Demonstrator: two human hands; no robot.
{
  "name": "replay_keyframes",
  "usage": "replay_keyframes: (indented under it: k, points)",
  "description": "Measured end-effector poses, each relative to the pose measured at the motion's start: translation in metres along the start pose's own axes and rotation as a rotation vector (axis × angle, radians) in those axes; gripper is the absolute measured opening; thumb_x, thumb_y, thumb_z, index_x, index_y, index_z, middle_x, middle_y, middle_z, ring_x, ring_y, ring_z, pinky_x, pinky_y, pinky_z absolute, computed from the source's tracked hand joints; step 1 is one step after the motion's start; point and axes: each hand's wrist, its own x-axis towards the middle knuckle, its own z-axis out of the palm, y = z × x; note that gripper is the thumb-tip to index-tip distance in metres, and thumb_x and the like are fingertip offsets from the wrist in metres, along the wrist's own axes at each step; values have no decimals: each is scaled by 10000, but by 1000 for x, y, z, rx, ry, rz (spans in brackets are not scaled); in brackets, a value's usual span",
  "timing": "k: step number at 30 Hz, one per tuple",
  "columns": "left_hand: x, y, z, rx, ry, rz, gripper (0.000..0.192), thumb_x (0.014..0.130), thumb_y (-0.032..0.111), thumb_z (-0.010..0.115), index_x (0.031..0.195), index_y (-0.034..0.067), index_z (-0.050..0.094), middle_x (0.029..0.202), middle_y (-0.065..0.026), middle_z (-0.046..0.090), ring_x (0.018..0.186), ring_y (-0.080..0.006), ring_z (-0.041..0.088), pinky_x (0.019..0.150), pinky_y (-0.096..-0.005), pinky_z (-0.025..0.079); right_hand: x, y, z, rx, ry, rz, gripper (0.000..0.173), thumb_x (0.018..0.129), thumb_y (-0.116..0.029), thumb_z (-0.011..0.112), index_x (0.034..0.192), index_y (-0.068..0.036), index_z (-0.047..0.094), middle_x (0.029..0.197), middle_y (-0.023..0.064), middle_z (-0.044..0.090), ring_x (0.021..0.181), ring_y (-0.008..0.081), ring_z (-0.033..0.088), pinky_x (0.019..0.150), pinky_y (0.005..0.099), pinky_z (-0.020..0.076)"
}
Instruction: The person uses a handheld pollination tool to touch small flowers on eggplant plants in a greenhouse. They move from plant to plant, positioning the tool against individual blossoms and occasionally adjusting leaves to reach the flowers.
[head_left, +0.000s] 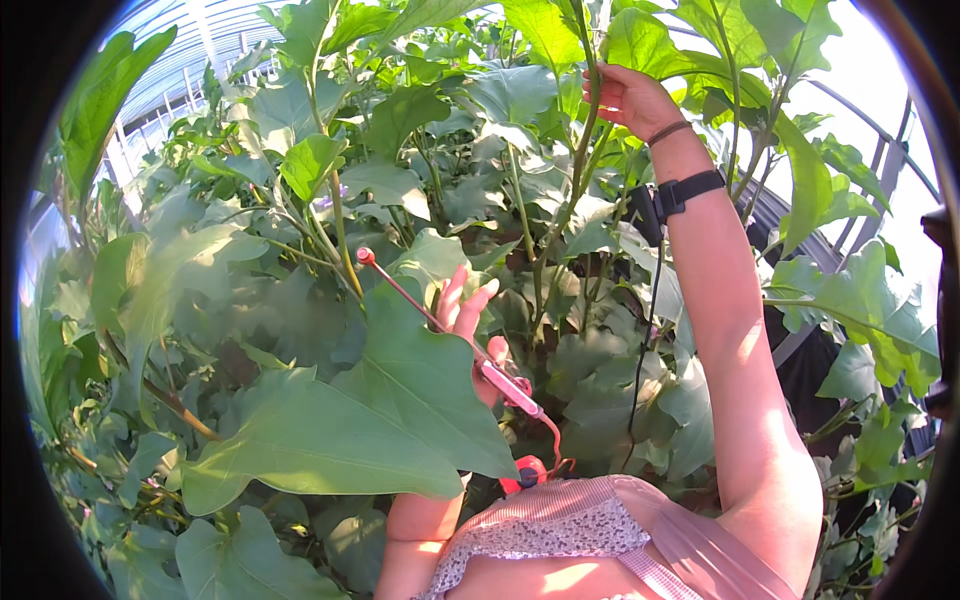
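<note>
Up high, my right hand (636, 99) is at a tall eggplant stem (582, 154), its fingers bent around it. My left hand (476, 322), lower and near the middle, holds a slim pink wand (511, 388) with some fingers extended. The wand's thin rod slants up to the left and ends in a round red tip (365, 256), close to leafy stems. A red cord (556, 442) runs from its lower end towards a red device (523, 474) at my chest. A broad green leaf (420, 390) hides part of my left hand and forearm.
Dense eggplant foliage (285, 315) surrounds both arms, with a small purple flower (330, 196) at the upper left. A black strap (694, 189) on my right wrist carries a black device (646, 215) with a hanging cable (646, 345). Greenhouse frame bars (889, 184) stand at the right.
</note>
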Motion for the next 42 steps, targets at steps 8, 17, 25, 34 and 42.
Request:
replay_keyframes:
  k: [8,17,25,34,42]
  points:
    - [1,11,1,-56,15,25,466,856,95,616,1317,41,576,1459,-184,471,1311,-300,481,1060,-402,391,20,1,0,-171,-36,-192,232,956,-214,617,1156,-104,570,1082,85,691,861,138,686,813,304,535]
    - [-4,3,5,-61,41,5,554,790,-75,555,1316,98,584,1492,-136,461,760,-89,513,610,-209,391,2,-10,-11,-150,-440,-153,492,980,-276,604,1398,-60,461,1221,99,657,992,225,674,815,353,550]
    - [-1,15,4,-454,21,-149,537,811,-60,516,1330,71,563,1522,-101,404,731,-92,545,683,-246,488,-2,12,-9,-434,-342,-275,515,938,-177,664,1416,-92,493,1276,48,661,1137,141,636,900,266,487]
    - [1,27,-1,-274,-109,-183,449,949,9,508,1393,75,509,1506,-43,376,676,-70,528,536,-258,544,-12,17,-2,-836,-83,-395,319,940,-336,654,1043,-36,690,914,38,740,868,119,693,744,274,515]
    - [-3,23,8,-296,-10,-150,603,765,-102,470,1322,94,589,1503,-133,429,1186,-194,508,891,-293,466,-19,21,-1,-978,134,-491,314,921,-364,685,972,-59,738,670,24,646,592,100,609,602,266,495]
